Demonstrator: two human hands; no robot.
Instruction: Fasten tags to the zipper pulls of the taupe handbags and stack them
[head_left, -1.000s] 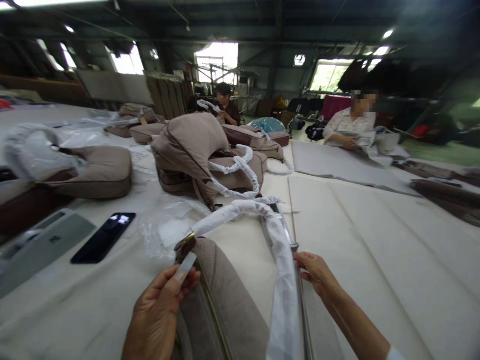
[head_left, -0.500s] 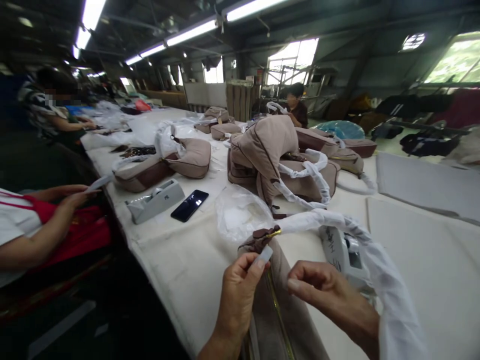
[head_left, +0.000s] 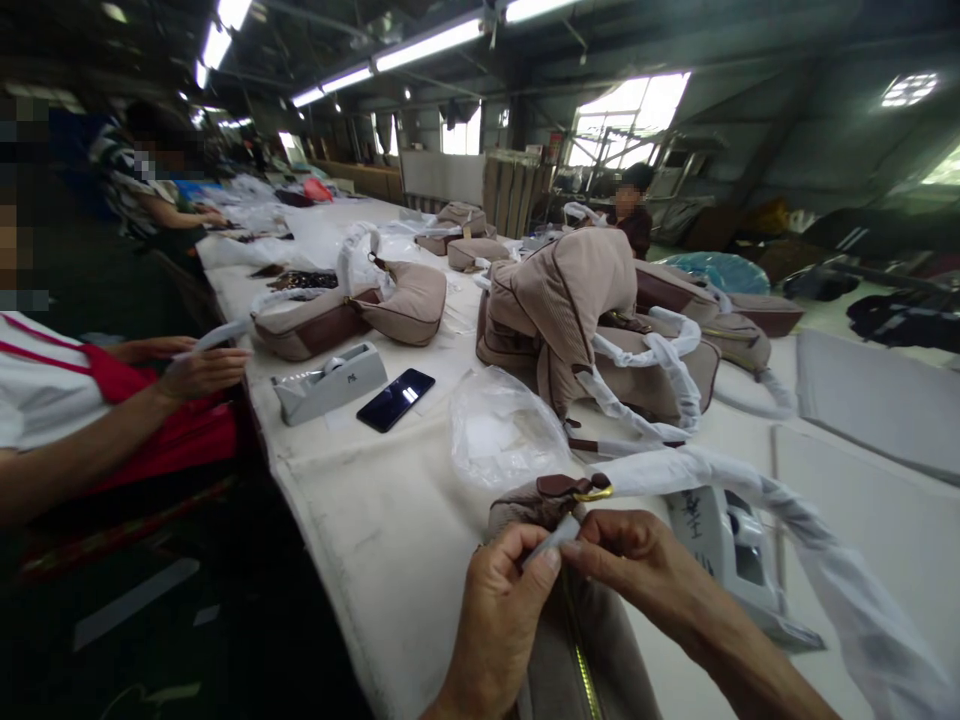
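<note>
A taupe handbag (head_left: 619,645) with a gold zipper lies before me, its strap (head_left: 795,530) wrapped in white material and joined by a gold ring. Above the zipper's far end, my left hand (head_left: 504,610) pinches a small whitish strip (head_left: 553,538) between thumb and fingers. My right hand (head_left: 637,555) is closed at the strip's other end, thumb and fingertips pressed together. The fingertips of both hands almost meet there, and they partly hide the zipper end. Just right of my right hand stands a grey tape dispenser (head_left: 739,550) with handwriting on it.
Beyond the bag lies a clear plastic bag (head_left: 506,430) with white pieces inside. A phone (head_left: 396,400) and another tape dispenser (head_left: 330,383) are at the left. Several handbags (head_left: 574,290) are piled ahead. Grey boards (head_left: 870,520) lie at right. A co-worker's hands (head_left: 206,370) are at the left edge.
My right hand has moved left to meet the strip in my left hand, and its fingers have closed there. The view has turned slightly left.
</note>
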